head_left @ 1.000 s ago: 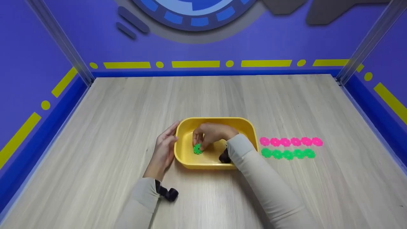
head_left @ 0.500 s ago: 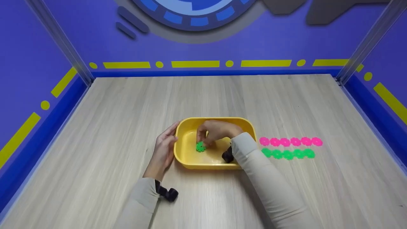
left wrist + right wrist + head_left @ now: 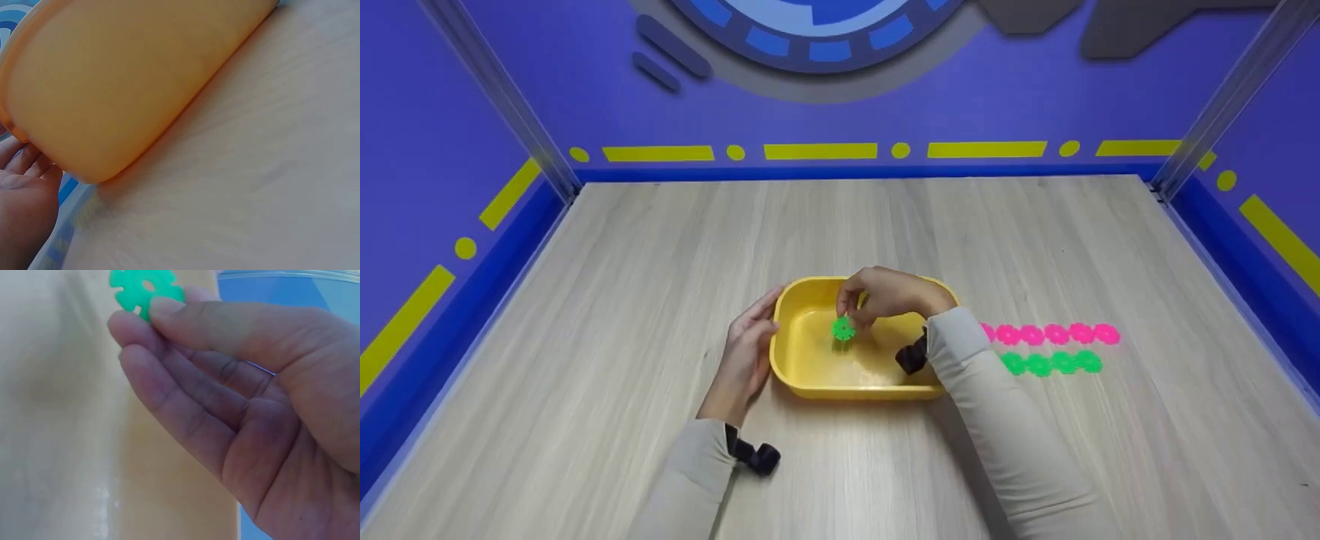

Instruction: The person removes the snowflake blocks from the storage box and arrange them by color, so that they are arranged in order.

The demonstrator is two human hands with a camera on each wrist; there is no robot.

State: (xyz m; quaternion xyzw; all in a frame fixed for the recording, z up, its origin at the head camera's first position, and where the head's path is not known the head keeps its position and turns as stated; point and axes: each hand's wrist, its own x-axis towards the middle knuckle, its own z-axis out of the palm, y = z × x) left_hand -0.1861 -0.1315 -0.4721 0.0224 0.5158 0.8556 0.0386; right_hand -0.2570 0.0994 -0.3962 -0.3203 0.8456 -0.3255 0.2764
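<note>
My right hand (image 3: 889, 292) pinches a green notched plastic snowflake disc (image 3: 843, 328) between thumb and fingertips, over the inside of a yellow plastic basin (image 3: 840, 393). In the right wrist view the green disc (image 3: 145, 287) stands out from the thumb and forefinger, its centre hole and edge slots showing. My left hand (image 3: 748, 345) holds the basin's left end, thumb at the rim and fingers along the outer wall. The left wrist view shows those fingers (image 3: 28, 160) against the basin's side (image 3: 124, 84).
Right of the basin, a row of pink snowflake discs (image 3: 1057, 334) lies above a row of green ones (image 3: 1051, 364). My right forearm covers their left ends. Blue-purple panels (image 3: 840, 112) with yellow markings enclose the wood-grain table (image 3: 675, 262) at the back and sides.
My right hand has lifted the green disc off the basin's floor and moved slightly right and away from me. My left hand has stayed at the basin's end.
</note>
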